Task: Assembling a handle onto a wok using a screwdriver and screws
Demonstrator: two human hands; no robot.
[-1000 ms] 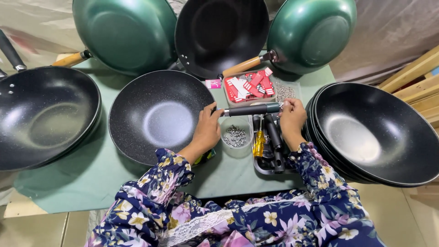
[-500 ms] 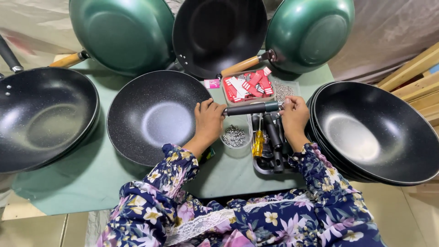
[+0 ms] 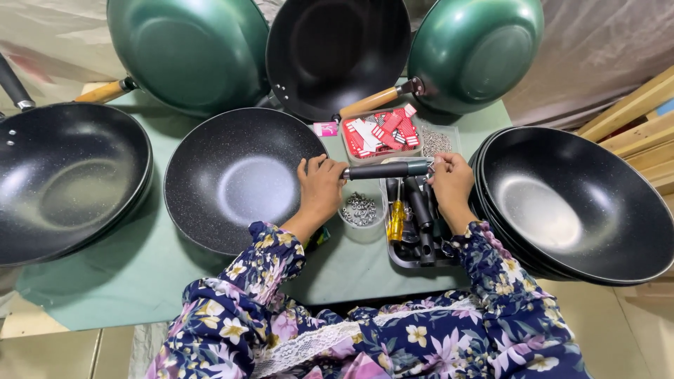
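Gripping black handle (image 3: pixel 382 170) against speckled wok (image 3: pixel 235 179): left hand (image 3: pixel 321 191), right hand (image 3: pixel 451 184) (both ends).

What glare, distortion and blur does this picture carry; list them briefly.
Head view: soft glare pools in the bottom of the speckled black wok and in the stacked black woks at right. Wide-lens distortion bows the frame edges and stretches the black wok at far left. Left hand, right hand and the black handle between them look sharp, with no motion blur. Light is even, shadows soft.
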